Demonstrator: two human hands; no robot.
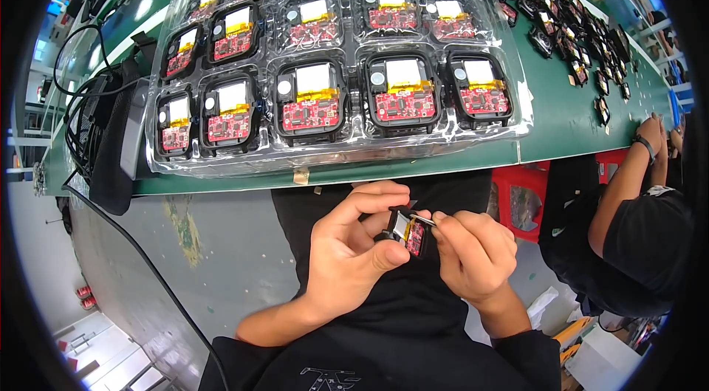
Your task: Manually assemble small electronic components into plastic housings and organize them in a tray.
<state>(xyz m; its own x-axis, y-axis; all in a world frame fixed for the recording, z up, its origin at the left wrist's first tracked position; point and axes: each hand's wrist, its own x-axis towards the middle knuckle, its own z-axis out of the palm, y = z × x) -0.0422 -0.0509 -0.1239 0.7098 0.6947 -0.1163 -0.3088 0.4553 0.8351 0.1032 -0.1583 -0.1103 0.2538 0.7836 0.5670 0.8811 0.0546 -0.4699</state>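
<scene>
Above my lap, just off the table's front edge, my left hand [341,254] grips a small black device housing [416,238] between thumb and fingers. The housing is tilted; inside it show a red circuit board, yellow tape and a silvery-white block. In the closed fingers of my right hand [478,254] is a thin silvery tool [422,220], its tip at the upper part of the housing. Most of the tool is hidden by the fingers, so its exact kind does not show.
Clear plastic trays [332,149] of similar open devices lie on the green table [554,121]. More devices [580,36] are heaped at the far right. A black cable [151,265] hangs at left beside a black object [114,169]. A co-worker [628,243] sits right, near a red stool [523,195].
</scene>
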